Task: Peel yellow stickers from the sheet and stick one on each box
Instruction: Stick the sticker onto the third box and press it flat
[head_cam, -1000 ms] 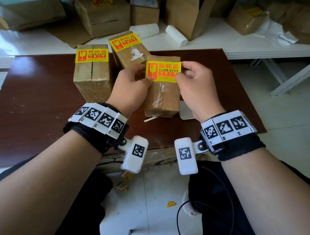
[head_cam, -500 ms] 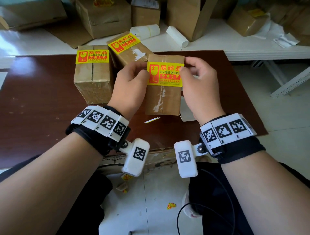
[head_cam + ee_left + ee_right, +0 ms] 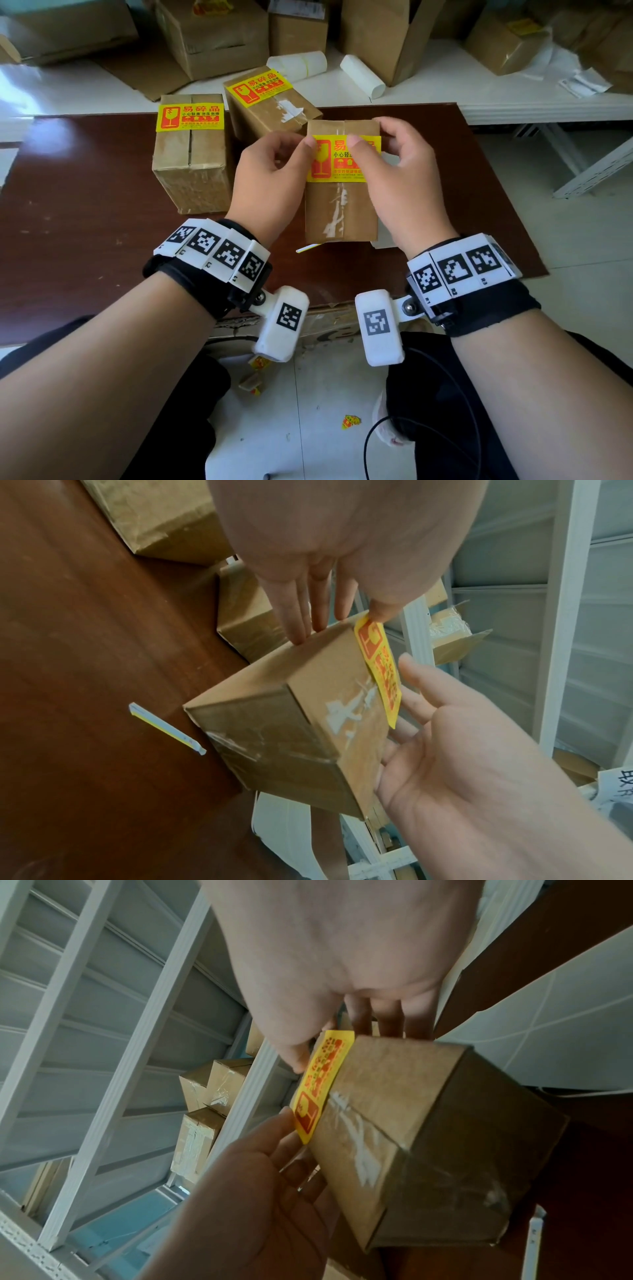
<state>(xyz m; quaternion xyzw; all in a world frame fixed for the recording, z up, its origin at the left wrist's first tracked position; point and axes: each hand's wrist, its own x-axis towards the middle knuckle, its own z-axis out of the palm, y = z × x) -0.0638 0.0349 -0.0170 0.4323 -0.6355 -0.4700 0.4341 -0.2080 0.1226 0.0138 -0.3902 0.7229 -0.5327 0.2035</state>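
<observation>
Your brown table runs out of frame at left. The near box stands at its middle, with two labelled boxes just behind-left of it. Your right hand and left hand each hold the box, thumbs pressing the yellow sticker on its top. The right thumb hides part of the sticker's red print; "小心轻" is legible.
</observation>
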